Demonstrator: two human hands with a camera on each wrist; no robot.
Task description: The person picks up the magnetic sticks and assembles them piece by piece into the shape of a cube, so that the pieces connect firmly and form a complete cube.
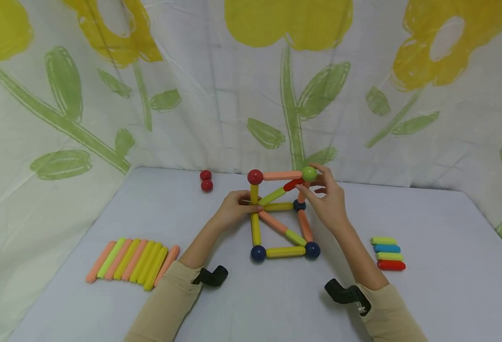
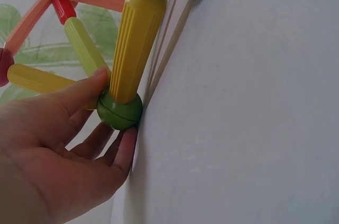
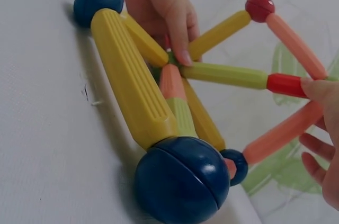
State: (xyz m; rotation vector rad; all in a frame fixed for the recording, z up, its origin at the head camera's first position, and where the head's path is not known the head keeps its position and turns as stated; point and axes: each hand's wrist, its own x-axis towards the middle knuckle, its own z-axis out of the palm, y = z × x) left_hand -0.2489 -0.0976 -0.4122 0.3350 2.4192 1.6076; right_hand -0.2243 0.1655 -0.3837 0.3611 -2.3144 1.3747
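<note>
Colored magnetic sticks and balls form a frame on the table, with dark blue balls at its lower corners. My left hand grips a green ball at the left middle joint, where yellow sticks and a lime stick meet. At the top right, my right hand has its thumb on a short red stick and its index finger by a light green ball. That red stick continues the slanting lime one. A salmon stick runs across the top to a red ball.
A row of salmon, yellow and lime sticks lies on the left of the white table. Several short sticks lie at right. Two red balls sit near the back edge, before a flower-painted cloth.
</note>
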